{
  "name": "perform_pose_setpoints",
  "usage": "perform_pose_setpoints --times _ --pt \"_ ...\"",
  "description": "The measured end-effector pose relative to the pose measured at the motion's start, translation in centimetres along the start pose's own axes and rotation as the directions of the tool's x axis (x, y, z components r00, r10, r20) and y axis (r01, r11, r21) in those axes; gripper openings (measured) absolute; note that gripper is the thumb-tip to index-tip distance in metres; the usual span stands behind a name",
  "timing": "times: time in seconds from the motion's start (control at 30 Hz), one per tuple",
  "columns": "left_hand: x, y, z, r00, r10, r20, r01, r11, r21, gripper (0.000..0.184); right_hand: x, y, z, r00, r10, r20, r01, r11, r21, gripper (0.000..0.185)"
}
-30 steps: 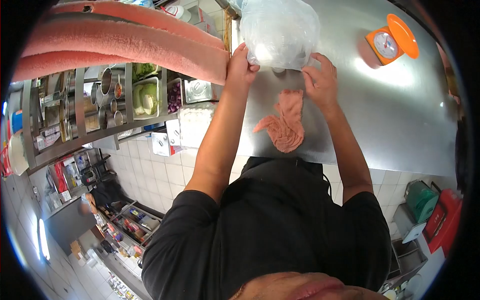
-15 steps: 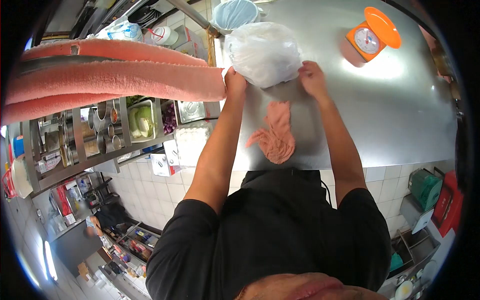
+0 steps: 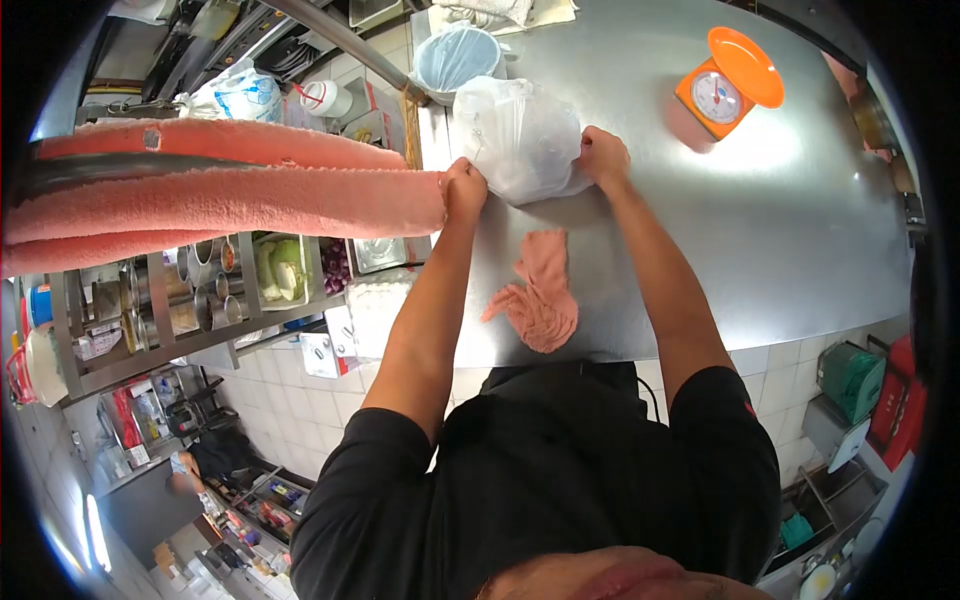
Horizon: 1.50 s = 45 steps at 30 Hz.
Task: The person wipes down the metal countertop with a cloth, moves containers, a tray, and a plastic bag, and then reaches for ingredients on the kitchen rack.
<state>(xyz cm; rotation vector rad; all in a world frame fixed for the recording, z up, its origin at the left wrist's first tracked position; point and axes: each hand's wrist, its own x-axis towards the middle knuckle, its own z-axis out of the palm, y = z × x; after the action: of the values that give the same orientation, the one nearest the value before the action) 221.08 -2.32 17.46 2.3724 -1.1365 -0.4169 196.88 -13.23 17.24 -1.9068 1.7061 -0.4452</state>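
Note:
A white translucent plastic bag rests puffed out on the steel table; its contents cannot be made out. My left hand is closed at the bag's near left edge, fingers pinching the plastic. On the opposite side, my right hand has its fingers curled onto the bag's right edge. Between my forearms, close to the table's front edge, lies a crumpled pink cloth, touched by neither hand.
An orange kitchen scale stands at the back right. Beyond the bag is a bucket with a blue liner. Pink towels hang over a rail beside my left hand. Below them, shelves hold food trays. Another person is far off at lower left.
The bag's rounded top has become narrower and more gathered. My right hand has moved slightly left, against the bag. The whole view has shifted, showing more of the table's far end.

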Motion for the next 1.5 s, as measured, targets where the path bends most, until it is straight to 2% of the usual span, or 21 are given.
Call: perform_pose_setpoints --times 0.1,0.13,0.2,0.23,0.3,0.33,0.4,0.43,0.53,0.63,0.73,0.87,1.07,1.17,1.23,1.3,1.33,1.4,1.43,1.47,1.5 --pt "-0.2 -0.3 -0.6 1.0 -0.012 0.011 0.013 0.998 -0.06 0.025 1.7 3.5 -0.9 0.992 -0.115 -0.047 0.121 0.808 0.576 0.023" --pt "-0.2 0.0 -0.6 0.999 -0.025 0.023 0.027 0.995 -0.092 0.026 2.6 5.5 -2.8 0.992 0.048 -0.116 0.072 0.541 0.838 0.019" --pt "0.3 -0.9 -0.5 0.999 0.0 0.046 0.003 0.997 -0.078 0.029 5.4 13.4 -6.4 0.936 0.092 -0.34 0.324 0.153 0.934 0.024" --pt "0.3 -1.7 -0.4 0.998 0.008 0.054 -0.004 0.998 -0.062 0.031 4.7 13.1 -11.5 0.915 0.258 -0.309 0.236 0.279 0.931 0.056" --pt "0.3 -3.2 0.2 0.992 0.127 -0.007 -0.127 0.992 -0.021 0.039 7.3 15.9 -16.1 0.772 0.54 -0.336 0.239 0.243 0.94 0.088" --pt "0.4 -3.7 0.2 0.982 0.186 -0.043 -0.186 0.983 0.003 0.044 8.1 15.5 -19.2 0.751 0.619 -0.231 0.125 0.211 0.969 0.096" --pt "-0.6 -3.6 -0.2 0.985 0.148 -0.089 -0.163 0.966 -0.202 0.049 10.0 15.1 -20.9 0.726 0.61 -0.318 0.173 0.286 0.942 0.067" --pt "-0.9 -3.4 -0.2 0.986 0.128 -0.108 -0.155 0.94 -0.303 0.052 11.6 17.9 -21.3 0.885 0.373 -0.28 0.172 0.296 0.94 0.036" --pt "-1.3 -4.2 0.7 0.96 0.233 -0.155 -0.278 0.853 -0.442 0.053 12.8 18.0 -21.4 0.902 0.349 -0.255 0.119 0.367 0.923 0.017" --pt "-1.9 -2.0 -0.3 0.973 0.23 -0.01 -0.198 0.811 -0.55 0.055 11.3 15.7 -19.7 0.937 0.334 -0.101 -0.057 0.43 0.901 0.016" --pt "-1.5 -1.5 -0.3 0.959 0.17 0.226 0.01 0.779 -0.626 0.055 9.1 11.9 -18.1 0.989 0.142 0.041 -0.101 0.451 0.887 0.018" --pt "-1.6 -0.7 0.4 0.949 0.273 0.154 -0.112 0.753 -0.649 0.052 7.7 7.5 -16.9 0.982 -0.02 0.186 -0.139 0.584 0.799 0.026" --pt "-1.9 2.2 -0.2 0.938 0.094 0.332 0.179 0.691 -0.701 0.055 7.4 4.9 -15.2 0.945 -0.137 0.298 -0.134 0.667 0.733 0.036" --pt "-1.8 2.7 1.1 0.95 0.159 0.269 0.128 0.586 -0.8 0.052 5.8 2.7 -15.3 0.963 -0.028 0.268 -0.172 0.703 0.69 0.043" --pt "-1.5 2.6 2.3 0.941 0.206 0.268 0.12 0.538 -0.834 0.054 3.9 1.7 -15.1 1.0 -0.012 -0.01 0.016 0.803 0.595 0.05" --pt "-0.8 1.9 3.3 0.938 0.23 0.257 0.08 0.58 -0.811 0.058 1.3 4.8 -12.3 0.898 0.04 -0.438 0.287 0.7 0.654 0.045" --pt "-0.3 1.6 3.9 0.94 0.23 0.252 0.049 0.64 -0.767 0.06 -1.8 4.2 -11.5 0.836 0.055 -0.546 0.297 0.791 0.534 0.039" --pt "-0.5 1.0 2.9 0.935 0.212 0.284 0.055 0.704 -0.708 0.065 -10.4 5.2 -5.8 0.888 -0.191 -0.419 0.301 0.93 0.213 0.037" --pt "-1.0 1.8 1.2 0.926 0.202 0.319 0.086 0.71 -0.699 0.067 -16.2 2.7 -4.1 0.89 -0.408 -0.205 0.426 0.904 0.05 0.044" --pt "-1.5 2.0 0.0 0.914 0.194 0.357 0.116 0.716 -0.688 0.07 -20.0 3.0 0.3 0.761 -0.628 -0.164 0.648 0.749 0.137 0.054" --pt "-1.8 1.2 -0.3 0.938 0.198 0.285 0.054 0.728 -0.684 0.07 -22.2 -5.6 -2.2 0.741 -0.663 0.107 0.571 0.706 0.419 0.064"
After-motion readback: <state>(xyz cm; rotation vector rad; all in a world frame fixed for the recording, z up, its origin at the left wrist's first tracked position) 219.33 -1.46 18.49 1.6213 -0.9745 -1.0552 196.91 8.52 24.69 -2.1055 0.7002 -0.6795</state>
